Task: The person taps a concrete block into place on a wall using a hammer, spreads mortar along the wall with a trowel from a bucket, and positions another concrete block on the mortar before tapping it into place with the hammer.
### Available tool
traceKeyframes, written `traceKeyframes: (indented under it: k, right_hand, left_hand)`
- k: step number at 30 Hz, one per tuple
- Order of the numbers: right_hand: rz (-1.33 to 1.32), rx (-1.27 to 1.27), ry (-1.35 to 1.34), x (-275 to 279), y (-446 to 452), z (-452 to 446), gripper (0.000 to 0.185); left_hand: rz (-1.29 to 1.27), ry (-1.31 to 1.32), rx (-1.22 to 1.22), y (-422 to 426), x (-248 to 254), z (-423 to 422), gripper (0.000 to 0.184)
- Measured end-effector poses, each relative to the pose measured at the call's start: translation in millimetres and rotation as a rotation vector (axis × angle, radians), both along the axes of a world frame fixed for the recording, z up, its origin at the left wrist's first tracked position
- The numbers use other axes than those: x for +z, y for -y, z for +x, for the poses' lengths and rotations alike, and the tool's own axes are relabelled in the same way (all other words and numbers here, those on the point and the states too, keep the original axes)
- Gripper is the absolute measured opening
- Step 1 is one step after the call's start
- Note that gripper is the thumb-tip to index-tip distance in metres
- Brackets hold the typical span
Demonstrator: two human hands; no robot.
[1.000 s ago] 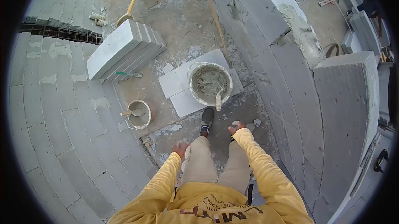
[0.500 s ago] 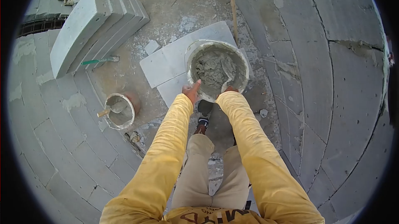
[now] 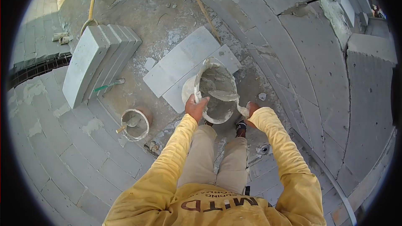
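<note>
Here, my left fingers (image 3: 196, 108) clamp the round, mortar-crusted rim of the tilted bucket (image 3: 190, 92); my right fingers (image 3: 250, 112) curl around the trowel's handle (image 3: 243, 110), its blade inside. Smooth, pale rectangular slabs (image 3: 182, 67) lie beneath, near the smaller round bucket (image 3: 147, 118).

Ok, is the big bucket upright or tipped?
Tipped: the bucket leans, its outer wall showing on one side, left hand at its rim.
</note>
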State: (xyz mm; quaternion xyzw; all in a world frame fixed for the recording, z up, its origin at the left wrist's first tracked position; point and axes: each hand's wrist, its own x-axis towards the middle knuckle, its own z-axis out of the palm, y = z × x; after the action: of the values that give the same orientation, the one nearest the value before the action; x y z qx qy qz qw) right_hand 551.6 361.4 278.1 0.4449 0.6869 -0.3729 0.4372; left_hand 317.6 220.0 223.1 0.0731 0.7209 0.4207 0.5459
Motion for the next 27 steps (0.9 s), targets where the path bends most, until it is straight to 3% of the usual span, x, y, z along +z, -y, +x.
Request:
traceKeyframes:
  k: [3,5,7,10,18,21,27]
  right_hand:
    - [-0.151,-0.112,0.145,44.1,60.7,31.0,0.076]
    - [-0.179,-0.27,0.08,62.8,101.9,48.5,0.08]
    - [-0.11,-0.538,-0.017,71.6,140.7,59.8,0.078]
    - [0.014,-0.625,-0.049,97.5,154.9,58.9,0.074]
    - [0.104,-0.564,0.005,114.8,192.3,61.6,0.072]
    - [0.014,-0.52,-0.008,162.8,206.8,103.2,0.073]
    - [0.237,-0.465,-0.049,229.6,278.3,194.2,0.065]
  left_hand:
    - [0.03,-0.011,-0.057,24.6,57.7,4.5,0.03]
    - [0.022,-0.021,-0.123,36.1,89.5,10.0,0.029]
    - [0.041,-0.038,-0.162,45.9,121.4,19.6,0.028]
    - [0.061,-0.054,-0.239,59.2,154.3,37.9,0.027]
    - [0.153,-0.238,-0.553,84.2,230.0,94.7,0.03]
    - [0.193,-0.323,-0.562,97.1,247.3,115.5,0.033]
    - [0.216,-0.376,-0.527,151.8,287.8,149.8,0.036]
